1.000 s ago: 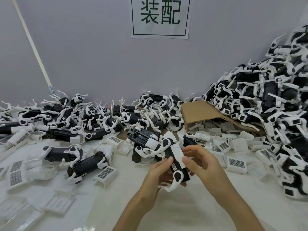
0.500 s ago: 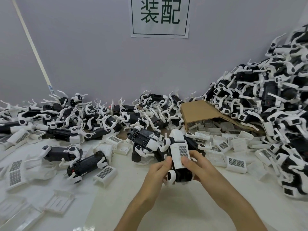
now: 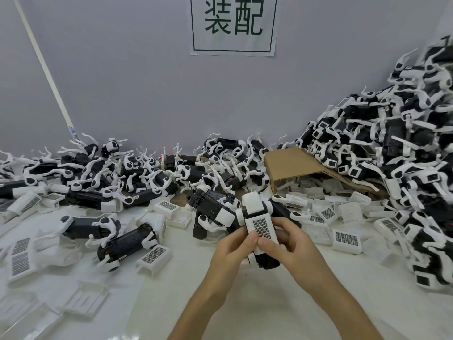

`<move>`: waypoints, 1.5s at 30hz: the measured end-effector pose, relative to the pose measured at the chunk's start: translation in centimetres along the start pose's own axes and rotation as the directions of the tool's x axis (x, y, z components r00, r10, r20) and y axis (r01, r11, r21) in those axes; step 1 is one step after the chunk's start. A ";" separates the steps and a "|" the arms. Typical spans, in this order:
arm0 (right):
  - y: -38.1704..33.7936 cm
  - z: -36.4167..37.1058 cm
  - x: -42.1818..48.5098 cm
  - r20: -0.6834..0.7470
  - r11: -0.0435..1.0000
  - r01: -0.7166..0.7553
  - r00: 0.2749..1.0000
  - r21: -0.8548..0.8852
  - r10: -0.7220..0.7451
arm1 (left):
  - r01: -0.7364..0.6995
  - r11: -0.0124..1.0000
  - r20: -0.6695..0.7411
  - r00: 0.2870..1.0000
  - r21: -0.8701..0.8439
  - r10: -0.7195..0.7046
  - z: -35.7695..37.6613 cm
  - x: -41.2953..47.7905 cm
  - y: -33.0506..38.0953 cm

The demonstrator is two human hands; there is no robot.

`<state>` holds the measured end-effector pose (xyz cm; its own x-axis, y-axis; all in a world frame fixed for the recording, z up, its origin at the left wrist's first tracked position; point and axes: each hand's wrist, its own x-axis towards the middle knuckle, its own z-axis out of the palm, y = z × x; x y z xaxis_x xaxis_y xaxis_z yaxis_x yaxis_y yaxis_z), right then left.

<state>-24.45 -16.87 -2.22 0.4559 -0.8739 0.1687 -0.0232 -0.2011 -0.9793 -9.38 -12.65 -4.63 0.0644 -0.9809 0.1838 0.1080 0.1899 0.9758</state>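
I see my left hand (image 3: 232, 249) and right hand (image 3: 289, 244) both gripping the black-and-white toy dog (image 3: 259, 231) at lower centre of frame (thumbs pressing its white cover), above the table (image 3: 269, 303).

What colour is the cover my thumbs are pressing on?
White cover with a dark grille patch, seen in the head view.

One robot dog (image 3: 253, 207) held; one sign (image 3: 232, 23); one cardboard sheet (image 3: 291, 165); heaped dogs (image 3: 394, 133), grille covers (image 3: 346, 240): seemingly dozens each.

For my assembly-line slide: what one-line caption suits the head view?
Left hand and right hand grip a black-and-white unit, thumbs on its white grille cover, among heaps of like units.
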 end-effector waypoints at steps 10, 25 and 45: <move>0.4 -0.3 0.0 -0.042 0.991 0.058 0.997 -0.119 -0.063 | 0.012 1.000 0.008 1.000 -0.009 -0.012 0.1 0.0 -0.2; 0.2 0.4 0.0 -0.034 0.994 0.087 0.995 -0.061 -0.089 | -0.030 0.998 -0.088 0.996 -0.046 0.026 0.0 -0.1 0.3; -0.1 0.5 -0.5 -0.141 0.940 0.167 0.966 -0.299 -0.216 | -0.101 0.994 -0.085 0.991 0.042 0.104 0.6 -0.4 0.5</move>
<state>-24.23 -16.23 -2.24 0.3199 -0.8632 0.3907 -0.2115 -0.4670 -0.8586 -9.92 -12.21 -4.11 0.1592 -0.9485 0.2740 0.0595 0.2863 0.9563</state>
